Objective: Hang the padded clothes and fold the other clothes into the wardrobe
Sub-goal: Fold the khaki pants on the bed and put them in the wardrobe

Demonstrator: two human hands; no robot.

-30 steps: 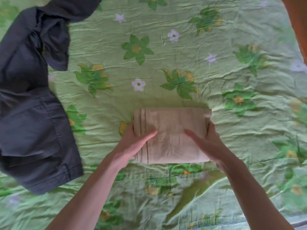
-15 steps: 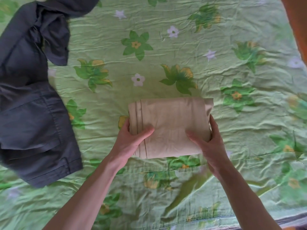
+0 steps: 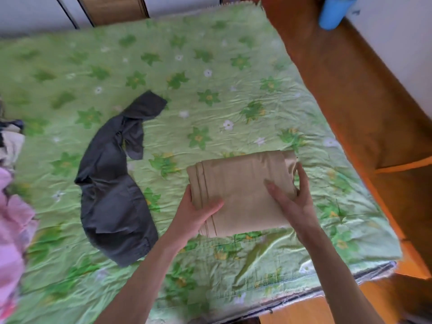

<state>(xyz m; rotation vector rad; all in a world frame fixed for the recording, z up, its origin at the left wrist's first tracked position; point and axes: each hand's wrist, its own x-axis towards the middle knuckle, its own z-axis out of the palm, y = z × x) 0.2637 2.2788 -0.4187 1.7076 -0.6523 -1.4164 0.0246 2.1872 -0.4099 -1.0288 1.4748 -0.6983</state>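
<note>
A: Hands?
B: Left hand [image 3: 195, 212] grips the near-left corner of the folded beige garment [image 3: 243, 195], thumb on top, fingers under. Right hand [image 3: 295, 202] grips its right end, thumb over the top, fingers curled round the edge.
A: Where's the garment?
B: Over the bed [image 3: 210, 78], near its right edge, twd the near side. Can't tell if it's resting on the green floral cover or lifted off.
A: Other clothes?
B: Dark grey garment [image 3: 114, 183] lies unfolded left of it, apart. Pink clothing [image 3: 11, 218] at the bed's left edge. Far right, past the bed, a blue container [image 3: 332, 12] on the wood floor.
</note>
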